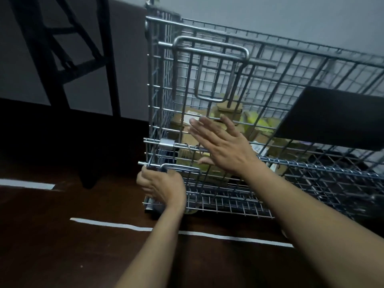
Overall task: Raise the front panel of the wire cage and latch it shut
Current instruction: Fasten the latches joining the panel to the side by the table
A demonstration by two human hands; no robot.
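Observation:
A silver wire cage [270, 65] stands on the dark floor. Its front panel [207, 84] is upright and carries a thick U-shaped latch handle [209, 50] near the top. A second latch loop [180, 168] sits at the cage's lower left corner. My left hand [162, 187] grips that lower loop and the wire beside it. My right hand [220, 144] lies flat against the front panel at mid height, fingers spread and pointing up-left. Cardboard boxes and yellow packets [255, 121] lie inside the cage.
A black metal rack [68, 65] stands left of the cage against the grey wall. A black flat panel [336, 119] hangs on the cage's right side. White tape lines [128, 226] run across the dark brown floor in front.

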